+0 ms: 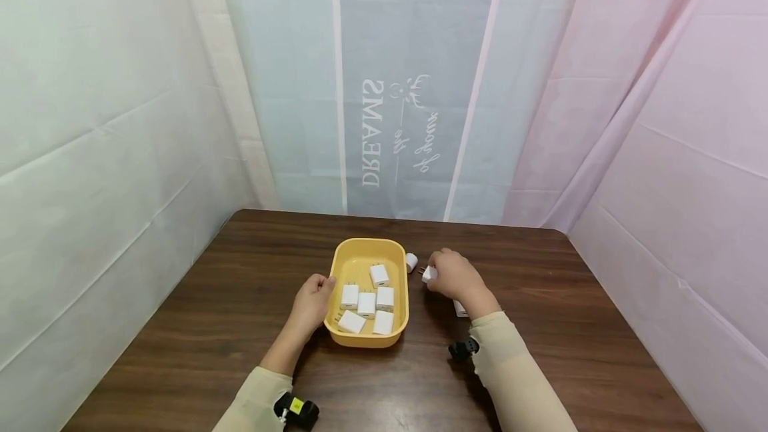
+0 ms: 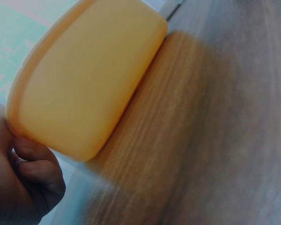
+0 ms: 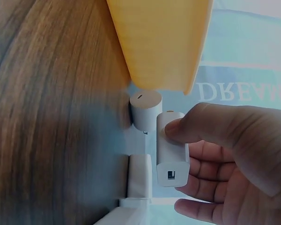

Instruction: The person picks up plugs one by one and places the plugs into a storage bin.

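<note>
Pinched in the right hand (image 1: 457, 274), thumb on one broad face and other fingers bent behind: a white charger (image 3: 171, 157), just right of the yellow tub (image 1: 367, 341), seemingly off the table (image 1: 240, 352), prongs (image 1: 422, 270) towards the tub in the head view. Probably light, stiff and hard-shelled; smooth enough, by the look of it, to slip or turn under a loose thumb. Best taken by the two broad faces, away from the prongs, likely the most easily bent part; no need for a hard squeeze. Also closed on something: the left hand (image 1: 315, 299), gripping the tub's left side, probably enough to steady thin, light plastic. Inside the tub, towards the near end mostly, six more chargers (image 1: 367, 305), several touching or nearly so. Directly between held charger and tub: a round charger (image 1: 411, 263), just beside the tub's right side and the likeliest thing to knock, along with the tub itself. Under the right wrist, partly hidden, another white piece (image 1: 461, 309). On each forearm, a black camera (image 1: 463, 350), bulky enough to risk brushing things low on the table. Beyond the table, a lettered curtain (image 1: 414, 199).
</note>
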### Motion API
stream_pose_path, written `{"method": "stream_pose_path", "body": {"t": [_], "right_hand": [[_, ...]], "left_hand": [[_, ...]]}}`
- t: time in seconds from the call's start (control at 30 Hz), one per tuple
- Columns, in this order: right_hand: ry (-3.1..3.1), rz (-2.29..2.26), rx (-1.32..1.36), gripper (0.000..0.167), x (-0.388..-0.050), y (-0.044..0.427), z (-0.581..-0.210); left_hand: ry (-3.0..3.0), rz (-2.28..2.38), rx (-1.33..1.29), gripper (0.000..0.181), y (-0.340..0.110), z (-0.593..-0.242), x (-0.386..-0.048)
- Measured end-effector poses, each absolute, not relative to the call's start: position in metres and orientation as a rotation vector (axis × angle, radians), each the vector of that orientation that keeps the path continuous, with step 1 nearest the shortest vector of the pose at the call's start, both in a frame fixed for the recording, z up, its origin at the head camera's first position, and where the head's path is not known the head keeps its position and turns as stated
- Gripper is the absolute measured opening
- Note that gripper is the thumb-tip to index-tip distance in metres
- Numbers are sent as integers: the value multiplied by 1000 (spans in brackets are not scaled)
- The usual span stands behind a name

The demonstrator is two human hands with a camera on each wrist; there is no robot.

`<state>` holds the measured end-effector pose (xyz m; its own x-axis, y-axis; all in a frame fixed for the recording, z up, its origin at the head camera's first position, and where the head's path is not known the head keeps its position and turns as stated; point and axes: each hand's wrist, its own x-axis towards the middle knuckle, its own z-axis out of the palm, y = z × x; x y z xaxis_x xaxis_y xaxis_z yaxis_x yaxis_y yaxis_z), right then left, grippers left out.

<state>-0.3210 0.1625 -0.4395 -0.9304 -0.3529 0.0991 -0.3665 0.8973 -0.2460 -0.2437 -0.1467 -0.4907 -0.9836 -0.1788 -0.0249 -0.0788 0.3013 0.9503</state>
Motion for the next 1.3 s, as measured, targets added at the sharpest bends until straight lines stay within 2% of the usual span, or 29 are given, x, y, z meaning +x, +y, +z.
{"method": "stream_pose_path", "body": {"t": [0.7,1.1,1.3], "right_hand": [[-2937,347,570,25,-323,142,-411],[-2964,400,559,31,-327,121,-404],[-2997,413,570,28,-326,111,-399]], "left_hand": [[-2480,-1780,237,31,-145,-488,-242],[-2485,-1758,234,31,-146,-488,-242],[-2483,-1761,237,30,-145,-488,-243]]}}
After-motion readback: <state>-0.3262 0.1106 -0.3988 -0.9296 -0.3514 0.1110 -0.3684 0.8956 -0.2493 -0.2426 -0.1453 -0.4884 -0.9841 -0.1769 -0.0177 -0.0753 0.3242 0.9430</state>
